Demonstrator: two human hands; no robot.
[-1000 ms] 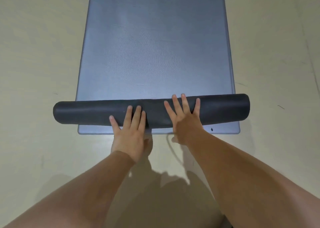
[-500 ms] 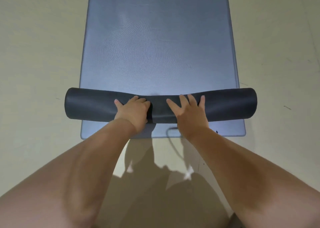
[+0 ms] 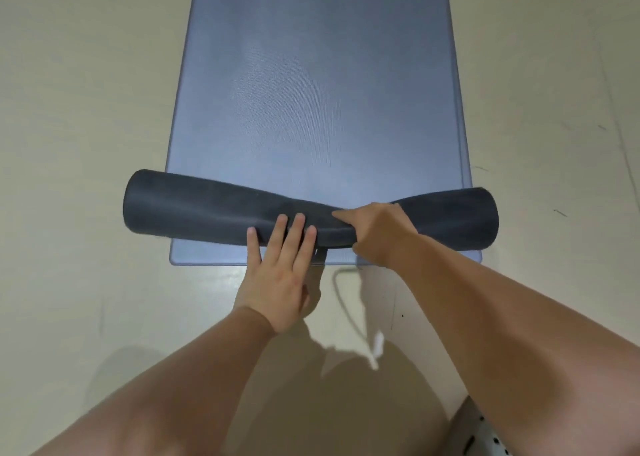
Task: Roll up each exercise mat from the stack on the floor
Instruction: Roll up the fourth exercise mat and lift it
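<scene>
Two hands meet the dark roll (image 3: 194, 210) lying across the near end of the blue-grey mat (image 3: 311, 92) on the floor (image 3: 69, 109). The left hand (image 3: 277, 275) presses it with straight fingers; the right hand (image 3: 377, 234) grips it, fingers curled.

One wide head-worn camera looks forward and down from close above and behind the right hand (image 3: 378, 237) gripping the roll (image 3: 194, 210).

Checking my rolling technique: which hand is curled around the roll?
The right hand: its fingers curl over the dark roll, which is squeezed narrow there. The left hand only presses on it with straight fingers.
</scene>
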